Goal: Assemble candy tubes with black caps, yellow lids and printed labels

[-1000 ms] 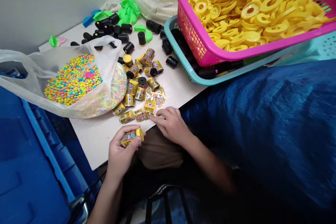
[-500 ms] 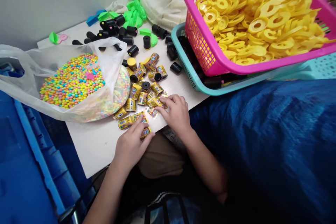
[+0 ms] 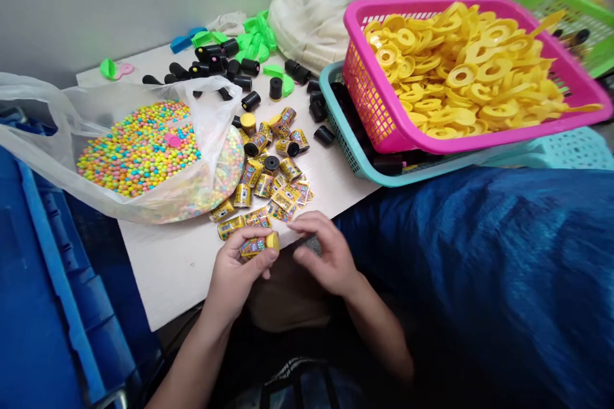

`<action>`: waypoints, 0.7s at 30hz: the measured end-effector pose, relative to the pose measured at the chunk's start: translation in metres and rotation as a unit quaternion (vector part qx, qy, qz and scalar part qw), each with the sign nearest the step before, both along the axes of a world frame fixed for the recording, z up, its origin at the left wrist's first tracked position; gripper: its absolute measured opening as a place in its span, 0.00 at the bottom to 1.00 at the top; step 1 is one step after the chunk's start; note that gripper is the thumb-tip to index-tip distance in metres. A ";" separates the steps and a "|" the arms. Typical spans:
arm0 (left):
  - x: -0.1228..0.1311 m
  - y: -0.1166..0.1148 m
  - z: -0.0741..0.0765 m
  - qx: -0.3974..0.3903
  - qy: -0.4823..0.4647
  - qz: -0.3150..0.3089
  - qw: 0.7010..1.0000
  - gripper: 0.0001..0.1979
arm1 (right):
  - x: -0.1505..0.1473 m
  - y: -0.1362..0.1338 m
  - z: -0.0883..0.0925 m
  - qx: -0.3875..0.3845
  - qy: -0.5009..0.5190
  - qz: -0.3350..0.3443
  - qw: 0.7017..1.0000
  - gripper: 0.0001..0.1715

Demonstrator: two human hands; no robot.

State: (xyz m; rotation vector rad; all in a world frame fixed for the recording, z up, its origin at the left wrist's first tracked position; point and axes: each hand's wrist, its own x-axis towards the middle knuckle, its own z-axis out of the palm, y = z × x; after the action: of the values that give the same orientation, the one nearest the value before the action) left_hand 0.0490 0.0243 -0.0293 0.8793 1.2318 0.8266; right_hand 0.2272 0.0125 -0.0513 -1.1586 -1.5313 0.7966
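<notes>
My left hand grips a small canister with a yellow printed label and a yellow end, held at the table's front edge. Just to the right, my right hand has thumb and fingers apart, with nothing visible in it. Loose printed labels lie in a small pile on the table beyond its fingertips. Several labelled canisters are heaped beside the labels, some with black ends showing. Plain black canisters lie farther back.
An open plastic bag of coloured beads stands left on the white table. At right, a pink basket of yellow ring-shaped parts sits on a teal basket. Green plastic pieces lie at the back.
My left hand has lifted a canister off the table and turned it. My right hand has drawn back from the labels toward me. The view has shifted slightly.
</notes>
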 end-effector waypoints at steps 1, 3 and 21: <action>0.002 -0.002 0.003 -0.028 -0.044 -0.001 0.999 0.17 | -0.003 -0.004 0.004 0.000 0.011 0.040 0.999 0.20; 0.003 -0.006 0.009 -0.056 -0.101 -0.003 0.993 0.17 | -0.007 -0.008 0.009 -0.013 0.036 0.087 0.995 0.26; -0.013 -0.047 0.054 0.212 0.017 -0.148 0.966 0.13 | -0.026 -0.033 0.028 -0.248 0.404 0.268 0.839 0.22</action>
State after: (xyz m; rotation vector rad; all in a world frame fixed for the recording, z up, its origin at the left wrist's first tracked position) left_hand 0.0356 -0.0232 0.0244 1.3922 0.9321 0.8448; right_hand 0.2009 -0.0208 -0.0237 -0.5499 -0.9158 1.8697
